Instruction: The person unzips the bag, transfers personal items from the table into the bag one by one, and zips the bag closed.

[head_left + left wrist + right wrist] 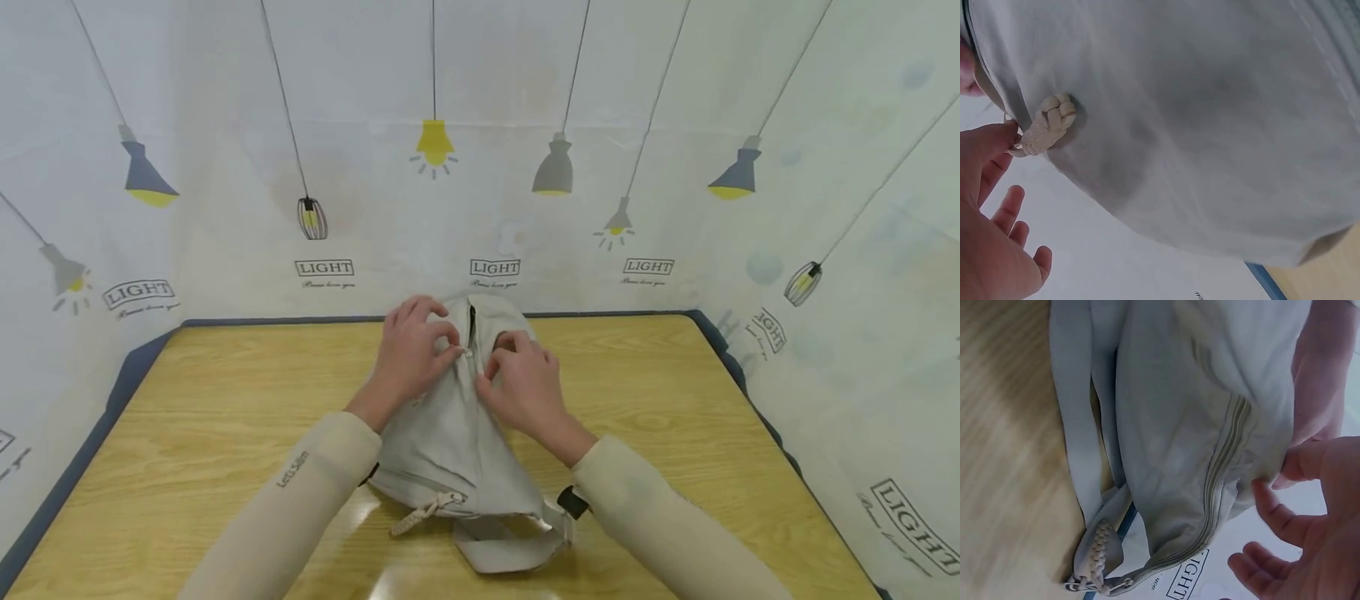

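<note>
A pale grey sling bag (442, 433) lies on the table, its zipper line running down the middle. A dark gap (472, 323) shows near the bag's far end, where the zip is parted. My left hand (408, 350) pinches the zipper pull just below this gap between thumb and index finger; a braided cord (1050, 122) hangs from it in the left wrist view. On the other side of the zip, my right hand (527, 385) pinches the bag's fabric with thumb and forefinger. Its other fingers are loosely bent in the right wrist view.
Another braided pull (427, 510) hangs at the bag's near end, beside a looped strap (510, 557). The wooden table (247, 400) has a dark blue edge (285, 320). White sheets (360, 125) printed with lamps stand around its back and sides.
</note>
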Demonstrator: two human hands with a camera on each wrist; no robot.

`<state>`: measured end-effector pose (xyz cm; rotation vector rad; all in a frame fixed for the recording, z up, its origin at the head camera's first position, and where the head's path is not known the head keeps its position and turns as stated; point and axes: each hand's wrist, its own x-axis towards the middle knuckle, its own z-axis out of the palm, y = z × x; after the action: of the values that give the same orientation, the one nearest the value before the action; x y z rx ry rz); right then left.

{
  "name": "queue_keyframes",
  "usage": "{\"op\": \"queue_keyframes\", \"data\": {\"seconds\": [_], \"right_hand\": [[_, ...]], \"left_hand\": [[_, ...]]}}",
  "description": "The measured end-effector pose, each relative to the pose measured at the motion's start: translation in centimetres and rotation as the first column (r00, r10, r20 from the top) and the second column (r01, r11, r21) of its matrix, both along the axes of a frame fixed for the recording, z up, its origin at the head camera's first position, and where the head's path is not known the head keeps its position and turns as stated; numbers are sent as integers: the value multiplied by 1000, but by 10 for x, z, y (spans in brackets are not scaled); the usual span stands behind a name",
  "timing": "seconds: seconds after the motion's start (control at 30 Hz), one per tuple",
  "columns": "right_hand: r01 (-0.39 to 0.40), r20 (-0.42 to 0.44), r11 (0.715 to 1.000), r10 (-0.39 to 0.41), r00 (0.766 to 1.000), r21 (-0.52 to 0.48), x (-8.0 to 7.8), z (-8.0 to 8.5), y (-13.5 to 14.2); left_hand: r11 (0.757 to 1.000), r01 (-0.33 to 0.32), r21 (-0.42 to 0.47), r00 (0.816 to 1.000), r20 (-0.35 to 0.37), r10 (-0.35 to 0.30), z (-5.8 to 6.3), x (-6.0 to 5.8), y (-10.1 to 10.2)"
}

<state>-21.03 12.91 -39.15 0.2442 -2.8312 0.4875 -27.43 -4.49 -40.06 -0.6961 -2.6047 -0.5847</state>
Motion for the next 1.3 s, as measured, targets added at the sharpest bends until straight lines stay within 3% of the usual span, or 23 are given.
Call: {"op": "queue_keyframes", "data": {"seconds": [0.2, 0.4, 0.63, 0.93, 1.3], "right_hand": [[65, 82, 998, -64, 995, -9, -18, 3, -5], [38, 48, 999, -40, 998, 37, -22, 1, -9], [4, 10, 1000, -4, 1000, 14, -20, 1, -11], [-20, 58, 1000, 21, 998, -24, -13, 0, -10], [-79, 64, 996, 83, 995, -50, 9, 9, -3]], "left_hand": [[999, 35, -16, 998, -56, -36, 0, 2, 3], [1000, 19, -24, 996, -85, -21, 0, 5, 4], [999, -23, -29, 997, -74, 21, -2, 2, 3], [993, -116, -16, 993, -33, 116, -6, -6, -4], [989, -148, 18, 989, -10, 148, 7, 0, -9]]}}
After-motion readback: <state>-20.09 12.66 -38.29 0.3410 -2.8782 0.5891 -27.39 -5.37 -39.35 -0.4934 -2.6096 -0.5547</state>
